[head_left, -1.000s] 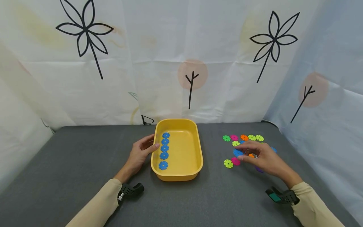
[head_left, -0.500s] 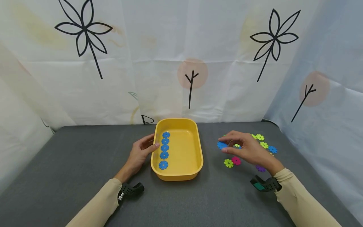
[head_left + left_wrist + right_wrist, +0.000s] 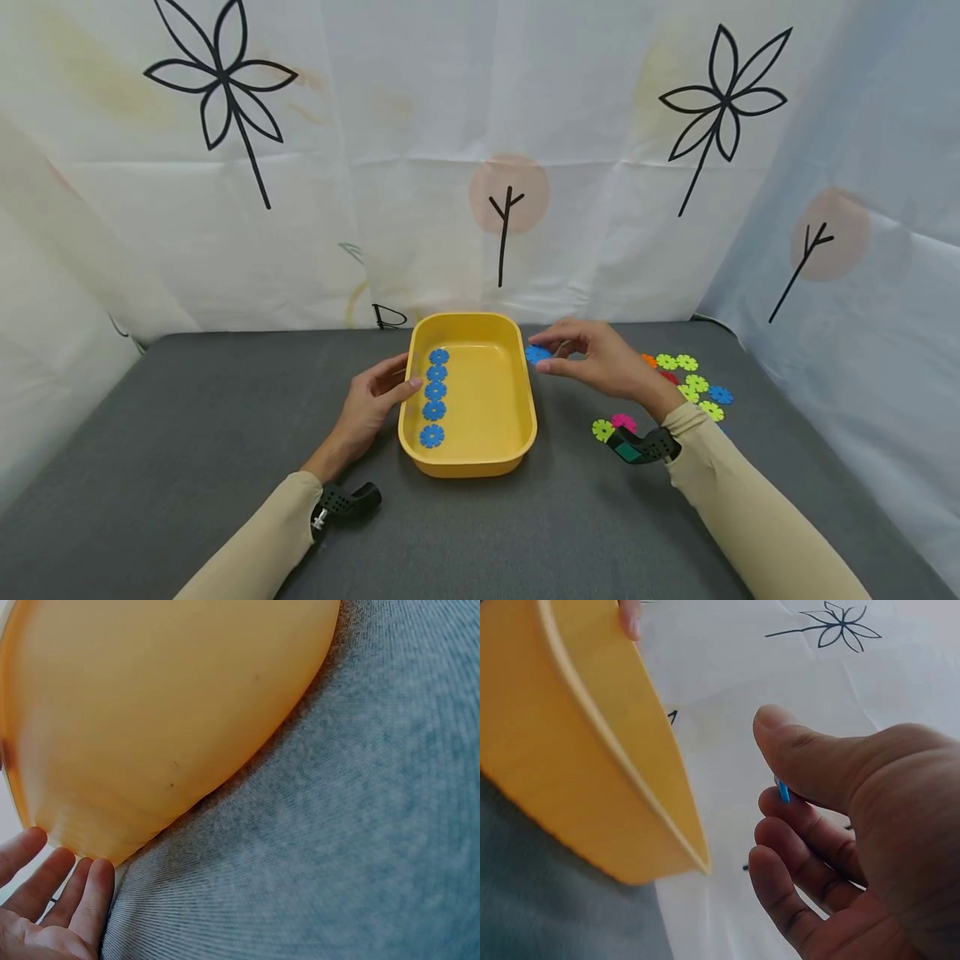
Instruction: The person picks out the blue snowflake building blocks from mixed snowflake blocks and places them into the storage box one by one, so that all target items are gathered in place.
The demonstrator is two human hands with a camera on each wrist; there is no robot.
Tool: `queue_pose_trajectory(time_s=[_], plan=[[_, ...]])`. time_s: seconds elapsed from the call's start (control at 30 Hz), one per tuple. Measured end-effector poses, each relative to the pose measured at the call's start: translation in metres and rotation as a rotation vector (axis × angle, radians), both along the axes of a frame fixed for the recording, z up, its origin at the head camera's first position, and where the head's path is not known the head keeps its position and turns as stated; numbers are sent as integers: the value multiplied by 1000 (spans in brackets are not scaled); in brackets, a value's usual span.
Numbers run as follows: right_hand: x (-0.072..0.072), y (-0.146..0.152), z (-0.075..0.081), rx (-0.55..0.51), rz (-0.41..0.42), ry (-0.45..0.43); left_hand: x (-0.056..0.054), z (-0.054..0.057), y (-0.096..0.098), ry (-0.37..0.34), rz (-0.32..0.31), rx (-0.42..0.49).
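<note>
A yellow plastic tray (image 3: 495,408) stands on the table, with several blue flower-shaped discs (image 3: 434,390) in a column along its inner left side. My left hand (image 3: 375,400) holds the tray's left rim, thumb over the edge; in the left wrist view its fingertips (image 3: 96,889) touch the outer wall. Just beyond the tray's right rim, my right hand (image 3: 592,358) pinches another blue flower-shaped disc (image 3: 537,354) between thumb and fingers. In the right wrist view only a thin edge of this disc (image 3: 782,790) shows.
Loose flower discs (image 3: 687,392) in yellow-green, orange, red and blue lie at the right, partly hidden by my right arm. A pink disc (image 3: 624,422) and a yellow-green one lie nearer. A patterned white cloth (image 3: 420,125) hangs behind the grey table (image 3: 225,433).
My right hand has lifted a blue disc out of the group at the right and carried it left to the tray's right rim. The left hand and the tray stay still.
</note>
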State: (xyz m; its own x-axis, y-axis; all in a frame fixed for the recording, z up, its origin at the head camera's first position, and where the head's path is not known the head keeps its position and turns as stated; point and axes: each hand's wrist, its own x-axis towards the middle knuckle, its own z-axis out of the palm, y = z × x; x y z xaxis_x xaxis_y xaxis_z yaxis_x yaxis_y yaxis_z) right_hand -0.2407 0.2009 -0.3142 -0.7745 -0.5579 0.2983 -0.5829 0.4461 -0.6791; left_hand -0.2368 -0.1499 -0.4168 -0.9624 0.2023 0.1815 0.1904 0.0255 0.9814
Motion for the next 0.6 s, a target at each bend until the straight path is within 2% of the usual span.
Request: queue_pose_trajectory(time_s=[0.6], plan=[[-51,-62,-2,-1,-37,-55,0,0,0,5,-10,6]])
